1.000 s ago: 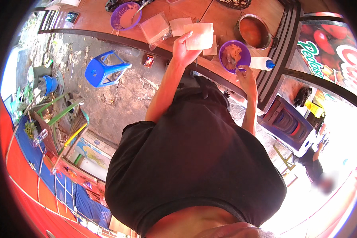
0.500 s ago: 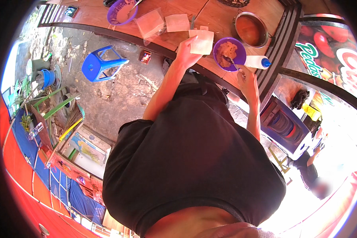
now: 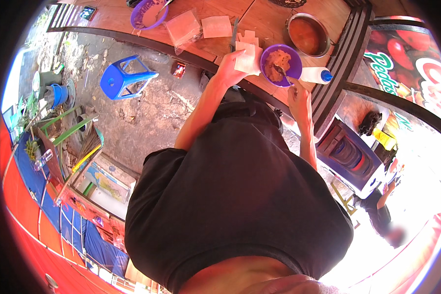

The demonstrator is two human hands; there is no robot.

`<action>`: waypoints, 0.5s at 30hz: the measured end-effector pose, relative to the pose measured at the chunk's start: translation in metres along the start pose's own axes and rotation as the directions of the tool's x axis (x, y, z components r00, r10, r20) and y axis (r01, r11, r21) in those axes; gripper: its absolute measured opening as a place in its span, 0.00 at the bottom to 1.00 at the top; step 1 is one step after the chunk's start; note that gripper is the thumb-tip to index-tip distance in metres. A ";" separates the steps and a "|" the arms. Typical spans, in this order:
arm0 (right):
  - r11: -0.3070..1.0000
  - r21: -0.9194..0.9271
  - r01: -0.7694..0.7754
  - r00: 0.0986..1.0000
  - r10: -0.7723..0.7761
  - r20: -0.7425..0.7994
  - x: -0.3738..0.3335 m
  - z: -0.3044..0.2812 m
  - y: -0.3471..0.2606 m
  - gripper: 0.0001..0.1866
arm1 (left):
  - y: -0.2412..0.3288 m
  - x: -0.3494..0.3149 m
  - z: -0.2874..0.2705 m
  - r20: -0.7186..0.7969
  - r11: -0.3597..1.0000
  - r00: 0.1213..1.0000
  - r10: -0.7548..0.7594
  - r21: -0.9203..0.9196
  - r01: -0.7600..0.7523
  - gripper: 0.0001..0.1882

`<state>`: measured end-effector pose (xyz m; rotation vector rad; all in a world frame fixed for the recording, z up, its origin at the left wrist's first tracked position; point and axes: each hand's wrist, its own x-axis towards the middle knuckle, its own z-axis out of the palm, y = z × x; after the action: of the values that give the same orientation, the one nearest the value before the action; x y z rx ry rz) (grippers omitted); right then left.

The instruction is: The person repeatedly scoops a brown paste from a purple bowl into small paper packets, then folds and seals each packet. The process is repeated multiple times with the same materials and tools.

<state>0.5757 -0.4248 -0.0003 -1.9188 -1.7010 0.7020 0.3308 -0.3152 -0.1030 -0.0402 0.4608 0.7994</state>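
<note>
My left hand [image 3: 227, 72] pinches a thin, pale square dough wrapper [image 3: 248, 59] by its left side, above the table's near edge. Just right of it stands a purple bowl [image 3: 297, 59] holding a lumpy, pale orange filling [image 3: 282, 59]. A spoon [image 3: 280, 71] rests in that filling, and my right hand [image 3: 298, 95] grips its handle at the bowl's near rim. Behind the held wrapper, another pale piece [image 3: 248, 36] with a notched edge lies on the table. Further left are a single square wrapper [image 3: 217, 27] and a plastic-wrapped stack of wrappers [image 3: 183, 28].
A metal pot [image 3: 329, 40] of orange-red liquid and a white bottle [image 3: 312, 75] with a blue cap flank the bowl. At the far left sits a second purple bowl [image 3: 136, 22] with pale paste. A blue stool [image 3: 117, 81] stands on the ground. Someone [image 3: 377, 210] is at the right.
The wrapper in my left hand has tilted and come slightly nearer, showing more of the notched piece behind it. The bowl and my right hand with the spoon have shifted slightly left.
</note>
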 end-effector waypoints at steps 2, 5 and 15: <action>1.000 0.016 0.018 1.000 -0.017 -0.019 0.000 0.003 0.001 0.17 | -0.001 -0.003 0.002 -0.008 1.000 1.000 -0.007 0.014 0.008 0.24; 0.997 0.069 0.015 0.999 -0.012 -0.047 -0.003 0.006 0.005 0.17 | -0.002 -0.006 0.003 0.016 1.000 1.000 -0.021 0.019 0.021 0.25; 0.998 0.048 -0.036 0.999 0.035 0.017 0.000 0.007 0.012 0.16 | -0.003 -0.006 0.003 0.042 1.000 0.999 -0.020 -0.002 0.020 0.24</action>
<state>0.5796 -0.4257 -0.0133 -1.9194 -1.6482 0.7675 0.3306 -0.3210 -0.0977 -0.0305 0.4192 0.7796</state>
